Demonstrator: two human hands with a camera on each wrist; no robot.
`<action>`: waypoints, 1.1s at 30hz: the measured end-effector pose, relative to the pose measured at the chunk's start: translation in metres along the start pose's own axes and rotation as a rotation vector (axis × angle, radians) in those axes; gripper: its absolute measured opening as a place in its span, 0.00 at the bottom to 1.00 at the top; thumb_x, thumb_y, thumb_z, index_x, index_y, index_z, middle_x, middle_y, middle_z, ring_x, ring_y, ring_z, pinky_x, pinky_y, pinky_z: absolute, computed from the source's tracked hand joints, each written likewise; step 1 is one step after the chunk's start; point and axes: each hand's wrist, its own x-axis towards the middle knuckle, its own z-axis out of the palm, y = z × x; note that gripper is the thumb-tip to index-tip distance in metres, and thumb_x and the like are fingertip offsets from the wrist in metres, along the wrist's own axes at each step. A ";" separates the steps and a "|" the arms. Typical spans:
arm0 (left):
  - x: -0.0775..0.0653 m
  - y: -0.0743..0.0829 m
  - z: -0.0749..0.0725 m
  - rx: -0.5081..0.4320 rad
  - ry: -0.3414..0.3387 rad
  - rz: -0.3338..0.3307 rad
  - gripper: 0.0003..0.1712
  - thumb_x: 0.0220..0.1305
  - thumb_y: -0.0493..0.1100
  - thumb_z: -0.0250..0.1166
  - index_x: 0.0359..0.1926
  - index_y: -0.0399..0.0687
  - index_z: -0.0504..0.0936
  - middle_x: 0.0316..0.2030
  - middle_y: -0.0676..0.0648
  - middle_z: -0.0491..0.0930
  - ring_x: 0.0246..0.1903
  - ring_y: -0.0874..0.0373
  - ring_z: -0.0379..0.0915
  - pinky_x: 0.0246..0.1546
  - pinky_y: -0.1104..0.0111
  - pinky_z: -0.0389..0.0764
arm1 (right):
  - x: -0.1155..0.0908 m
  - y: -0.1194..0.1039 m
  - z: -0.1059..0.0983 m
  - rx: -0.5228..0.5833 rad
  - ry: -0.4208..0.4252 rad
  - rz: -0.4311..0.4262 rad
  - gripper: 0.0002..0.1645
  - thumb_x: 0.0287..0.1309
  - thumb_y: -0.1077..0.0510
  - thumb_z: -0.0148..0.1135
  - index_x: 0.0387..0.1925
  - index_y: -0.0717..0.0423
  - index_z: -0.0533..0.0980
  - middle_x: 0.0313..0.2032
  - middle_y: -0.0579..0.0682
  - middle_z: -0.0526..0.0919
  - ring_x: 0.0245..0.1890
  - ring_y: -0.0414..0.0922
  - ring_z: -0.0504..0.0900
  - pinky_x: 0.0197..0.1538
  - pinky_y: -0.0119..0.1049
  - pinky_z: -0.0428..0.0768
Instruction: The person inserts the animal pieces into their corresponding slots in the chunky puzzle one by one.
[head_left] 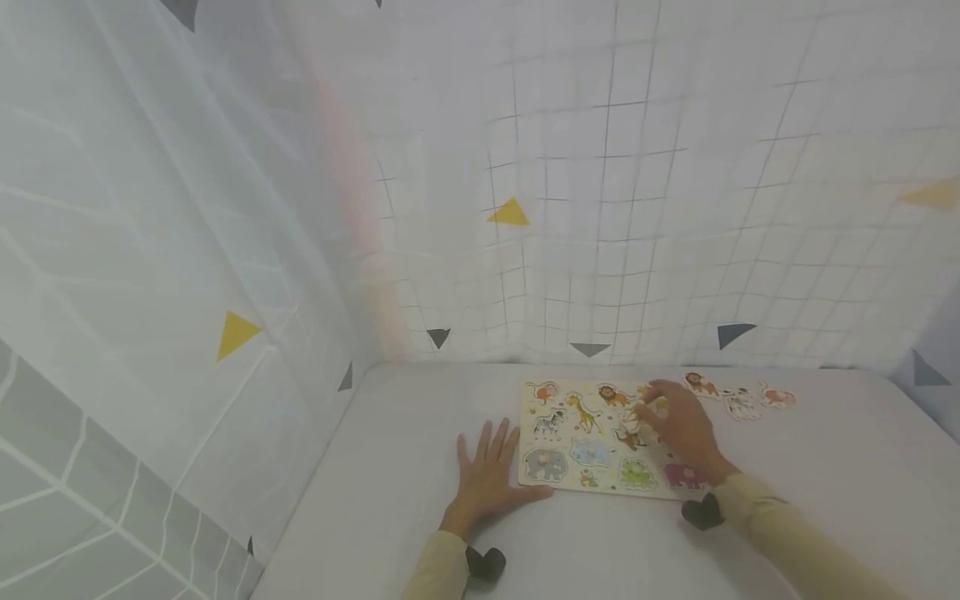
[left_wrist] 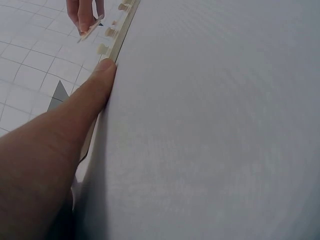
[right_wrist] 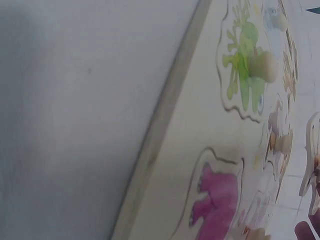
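A wooden animal puzzle board [head_left: 603, 492] lies on the table, printed with animals such as a giraffe, an elephant and a green frog [right_wrist: 247, 75]. My right hand [head_left: 682, 425] is over the board's right part and pinches a flat puzzle piece [left_wrist: 90, 31], which is tilted above the board. Its picture is mostly hidden by the fingers. My left hand [head_left: 487, 475] rests on the table with fingers spread at the board's left side. Its thumb [left_wrist: 102, 75] lies along the board's front edge.
Right of the board lie a loose lion piece [head_left: 702, 383], a zebra piece [head_left: 742, 405] and a pinkish animal piece [head_left: 777, 396]. Knobs stand up from the board's pieces, like the one on the frog [right_wrist: 264, 67]. White patterned curtains [head_left: 570, 275] hang behind the white table [head_left: 390, 467].
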 end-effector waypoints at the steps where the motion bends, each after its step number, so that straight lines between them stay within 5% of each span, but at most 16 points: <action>1: 0.001 -0.001 0.001 -0.001 -0.001 -0.003 0.68 0.50 0.86 0.60 0.82 0.58 0.51 0.84 0.51 0.44 0.84 0.45 0.35 0.78 0.30 0.31 | 0.000 -0.001 0.001 0.003 -0.004 -0.001 0.10 0.65 0.57 0.66 0.37 0.61 0.79 0.64 0.72 0.76 0.68 0.71 0.70 0.71 0.68 0.66; 7: 0.007 -0.007 0.012 0.008 0.005 -0.016 0.69 0.48 0.88 0.59 0.83 0.62 0.49 0.85 0.54 0.41 0.85 0.47 0.32 0.78 0.30 0.29 | 0.002 -0.008 0.009 0.018 -0.040 0.026 0.11 0.65 0.56 0.66 0.40 0.61 0.80 0.65 0.70 0.75 0.70 0.69 0.69 0.70 0.67 0.68; 15: 0.004 -0.005 0.007 0.008 0.001 -0.008 0.68 0.49 0.88 0.59 0.83 0.61 0.49 0.85 0.52 0.43 0.85 0.45 0.34 0.78 0.30 0.30 | 0.005 -0.015 0.019 0.027 -0.046 0.054 0.10 0.66 0.57 0.65 0.43 0.60 0.81 0.66 0.67 0.76 0.68 0.69 0.71 0.67 0.67 0.72; 33: 0.001 -0.002 0.003 0.017 -0.005 -0.005 0.68 0.50 0.88 0.58 0.83 0.60 0.49 0.84 0.51 0.43 0.85 0.46 0.34 0.78 0.30 0.31 | 0.015 -0.025 0.035 -0.020 -0.039 -0.103 0.04 0.65 0.56 0.68 0.36 0.53 0.81 0.66 0.60 0.78 0.60 0.63 0.82 0.47 0.51 0.85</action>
